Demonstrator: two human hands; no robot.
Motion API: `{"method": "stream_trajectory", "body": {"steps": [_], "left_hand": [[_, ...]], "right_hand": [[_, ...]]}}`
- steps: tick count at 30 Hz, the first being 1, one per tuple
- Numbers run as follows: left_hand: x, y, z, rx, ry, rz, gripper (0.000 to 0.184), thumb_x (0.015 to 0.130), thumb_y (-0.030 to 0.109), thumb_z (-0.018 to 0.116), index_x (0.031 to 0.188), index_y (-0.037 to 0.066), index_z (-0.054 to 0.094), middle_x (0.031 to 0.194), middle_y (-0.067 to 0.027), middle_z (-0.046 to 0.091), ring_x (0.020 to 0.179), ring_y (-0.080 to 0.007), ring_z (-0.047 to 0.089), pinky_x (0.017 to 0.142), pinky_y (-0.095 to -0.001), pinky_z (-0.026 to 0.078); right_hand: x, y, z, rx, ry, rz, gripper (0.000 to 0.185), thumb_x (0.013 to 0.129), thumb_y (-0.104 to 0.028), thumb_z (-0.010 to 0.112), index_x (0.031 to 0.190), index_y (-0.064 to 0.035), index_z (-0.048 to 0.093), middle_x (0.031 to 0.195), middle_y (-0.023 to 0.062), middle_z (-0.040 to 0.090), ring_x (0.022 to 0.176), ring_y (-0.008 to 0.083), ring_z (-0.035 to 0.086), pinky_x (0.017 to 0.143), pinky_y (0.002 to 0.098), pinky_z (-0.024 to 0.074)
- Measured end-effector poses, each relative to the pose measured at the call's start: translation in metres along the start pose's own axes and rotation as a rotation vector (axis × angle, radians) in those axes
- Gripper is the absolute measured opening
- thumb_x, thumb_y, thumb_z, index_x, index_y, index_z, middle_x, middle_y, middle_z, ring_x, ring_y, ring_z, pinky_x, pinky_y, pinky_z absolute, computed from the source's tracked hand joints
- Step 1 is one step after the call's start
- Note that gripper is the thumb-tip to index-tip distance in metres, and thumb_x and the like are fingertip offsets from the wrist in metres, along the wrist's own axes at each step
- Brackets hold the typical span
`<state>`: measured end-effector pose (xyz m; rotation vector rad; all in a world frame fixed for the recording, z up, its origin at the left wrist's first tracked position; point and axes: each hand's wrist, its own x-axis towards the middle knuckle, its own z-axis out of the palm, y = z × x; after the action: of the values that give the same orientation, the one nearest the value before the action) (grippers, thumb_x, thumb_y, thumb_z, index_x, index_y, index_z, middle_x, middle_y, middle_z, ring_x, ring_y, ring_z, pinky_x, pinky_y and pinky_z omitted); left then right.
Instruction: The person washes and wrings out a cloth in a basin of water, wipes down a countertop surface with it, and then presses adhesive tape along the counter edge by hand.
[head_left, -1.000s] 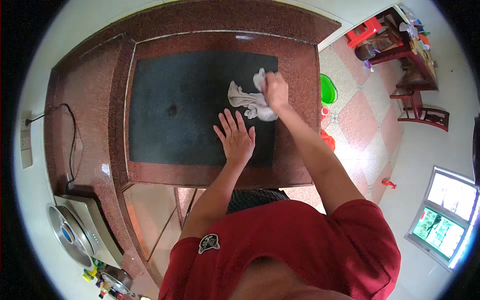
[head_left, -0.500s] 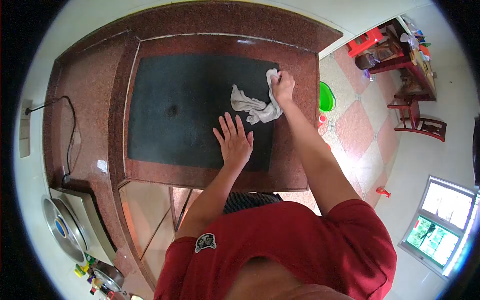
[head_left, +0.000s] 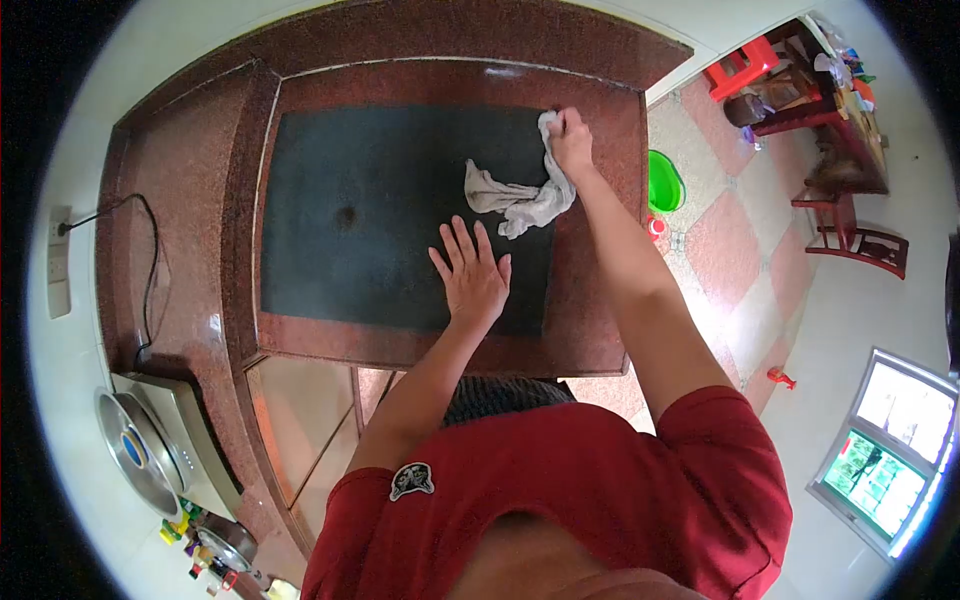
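A dark rectangular mat (head_left: 380,270) lies flat on the reddish-brown stone counter (head_left: 430,88), with a darker round spot on its left half. My left hand (head_left: 472,275) rests on the mat with fingers spread and nothing in it. Up by the mat's far right corner, my right hand (head_left: 571,142) is closed on one end of a crumpled whitish cloth (head_left: 540,207). The rest of the cloth trails toward me and to the left across the mat, a short way beyond my left fingertips.
A raised stone ledge (head_left: 480,32) runs along the back. At left are a black cord (head_left: 150,240) and a cooker with a steel pan (head_left: 125,450). Right of the counter, a green bucket (head_left: 665,182) stands on the tiled floor near a wooden chair (head_left: 860,250).
My right hand has pushed slightly farther away along the mat's right edge, drawing the cloth with it. The view has shifted a little; my left hand stays on the mat.
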<state>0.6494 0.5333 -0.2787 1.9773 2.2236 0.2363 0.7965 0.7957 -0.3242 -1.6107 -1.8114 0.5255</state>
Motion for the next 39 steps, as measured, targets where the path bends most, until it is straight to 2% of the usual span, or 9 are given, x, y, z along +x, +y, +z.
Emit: {"method": "stream_trajectory", "body": {"steps": [5,9,12,20,23,24,27,34,39], "left_hand": [[0.000,-0.001,0.000,-0.003,0.017,0.008,0.066,0.100,0.042,0.038,0.147,-0.002,0.027,0.154,-0.0312,0.014,0.143,-0.0481,0.011,0.110,-0.0675,0.009],[0.001,0.001,-0.003,0.003,-0.013,-0.005,0.066,0.100,0.042,0.038,0.147,-0.002,0.026,0.154,-0.0313,0.014,0.143,-0.0487,0.011,0.110,-0.0675,0.009],[0.000,0.001,-0.001,0.026,-0.005,0.004,0.066,0.100,0.042,0.039,0.147,-0.002,0.027,0.153,-0.0314,0.015,0.143,-0.0494,0.012,0.110,-0.0677,0.010],[0.001,0.000,-0.005,0.012,-0.001,0.008,0.065,0.099,0.042,0.040,0.146,-0.002,0.029,0.154,-0.0308,0.015,0.143,-0.0485,0.011,0.110,-0.0676,0.011],[0.002,0.000,-0.004,0.003,0.006,0.005,0.064,0.099,0.041,0.040,0.145,-0.003,0.031,0.153,-0.0312,0.016,0.143,-0.0492,0.011,0.109,-0.0680,0.011],[0.001,0.000,-0.002,0.001,-0.002,-0.003,0.064,0.099,0.041,0.039,0.145,-0.003,0.031,0.153,-0.0310,0.015,0.143,-0.0491,0.011,0.109,-0.0679,0.010],[0.000,0.000,0.000,0.021,-0.030,-0.008,0.067,0.098,0.043,0.041,0.148,0.000,0.026,0.156,-0.0287,0.010,0.145,-0.0463,0.006,0.111,-0.0667,0.006],[0.000,0.001,-0.004,0.020,-0.034,0.008,0.065,0.100,0.041,0.038,0.146,-0.003,0.028,0.154,-0.0313,0.013,0.143,-0.0489,0.009,0.110,-0.0669,0.008],[0.002,0.003,-0.005,0.027,-0.007,-0.002,0.066,0.096,0.041,0.045,0.145,-0.001,0.032,0.153,-0.0306,0.018,0.143,-0.0481,0.013,0.109,-0.0671,0.012]], "right_hand": [[0.025,-0.031,0.003,-0.091,0.046,0.371,0.027,0.091,-0.029,0.057,0.108,-0.0099,0.051,0.098,0.0268,0.065,0.095,0.0473,0.062,0.083,0.0527,0.0481],[0.008,-0.003,0.008,0.196,0.021,0.169,0.026,0.088,-0.028,0.060,0.107,-0.0118,0.054,0.098,0.0243,0.066,0.094,0.0468,0.062,0.083,0.0517,0.0473],[-0.010,0.011,0.007,0.095,0.027,0.017,0.024,0.087,-0.028,0.061,0.104,-0.0130,0.055,0.093,0.0216,0.066,0.091,0.0450,0.062,0.082,0.0519,0.0462],[0.027,-0.035,0.013,-0.082,0.168,0.513,0.020,0.090,-0.030,0.057,0.100,-0.0136,0.053,0.094,0.0214,0.067,0.086,0.0456,0.063,0.078,0.0556,0.0448],[0.012,0.003,0.019,0.082,0.133,0.090,0.019,0.091,-0.031,0.055,0.098,-0.0141,0.053,0.093,0.0202,0.067,0.087,0.0458,0.063,0.078,0.0549,0.0452],[0.004,0.001,0.013,0.044,0.106,0.062,0.018,0.091,-0.031,0.055,0.097,-0.0142,0.054,0.093,0.0196,0.067,0.087,0.0452,0.063,0.077,0.0547,0.0452],[-0.015,-0.018,-0.005,-0.112,0.057,-0.014,0.019,0.091,-0.032,0.055,0.098,-0.0142,0.053,0.092,0.0164,0.067,0.090,0.0417,0.064,0.077,0.0530,0.0459],[0.028,-0.036,0.011,-0.167,0.105,0.459,0.025,0.091,-0.032,0.054,0.105,-0.0125,0.051,0.091,0.0220,0.066,0.087,0.0465,0.062,0.079,0.0562,0.0460],[-0.012,-0.012,0.010,-0.077,0.090,0.007,0.024,0.089,-0.032,0.059,0.105,-0.0144,0.054,0.099,0.0188,0.062,0.097,0.0418,0.059,0.079,0.0559,0.0455]]}}
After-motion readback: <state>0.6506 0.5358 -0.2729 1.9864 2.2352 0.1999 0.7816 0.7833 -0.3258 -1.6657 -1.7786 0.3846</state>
